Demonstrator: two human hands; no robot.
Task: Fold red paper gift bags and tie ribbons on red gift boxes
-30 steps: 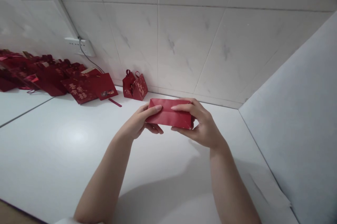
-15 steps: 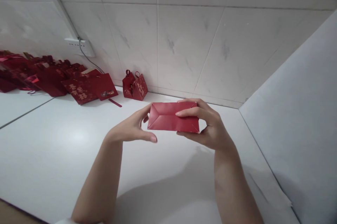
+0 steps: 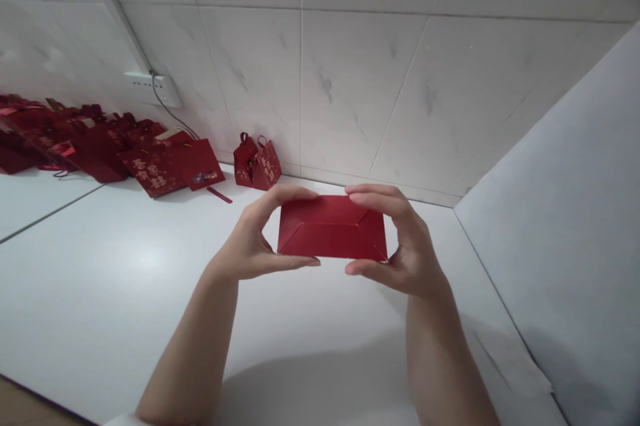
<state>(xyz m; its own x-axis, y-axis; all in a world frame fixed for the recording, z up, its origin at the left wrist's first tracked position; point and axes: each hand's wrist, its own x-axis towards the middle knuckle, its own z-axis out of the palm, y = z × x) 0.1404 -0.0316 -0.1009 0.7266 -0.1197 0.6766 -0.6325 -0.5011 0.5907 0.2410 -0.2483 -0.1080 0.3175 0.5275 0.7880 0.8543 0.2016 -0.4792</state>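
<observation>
A red paper gift box (image 3: 331,229) is held up above the white table, with its folded rectangular base turned toward me. My left hand (image 3: 260,233) grips its left end, thumb along the near edge and fingers over the far edge. At the opposite end my right hand (image 3: 407,239) holds it the same way, fingers on the far edge and thumb below the near one. Diagonal creases and a long seam show on the base. The rest of the box is hidden behind it.
Two small red gift boxes (image 3: 257,163) with loop handles stand against the tiled wall. At the left lie several red bags and printed cards (image 3: 173,169). A power strip (image 3: 153,88) with a cable is on the wall. A pale panel (image 3: 575,193) borders the white table (image 3: 135,286) at right.
My left hand has closed onto the left end of the box. My right index finger has moved off the base to the far edge, and the box has tilted slightly.
</observation>
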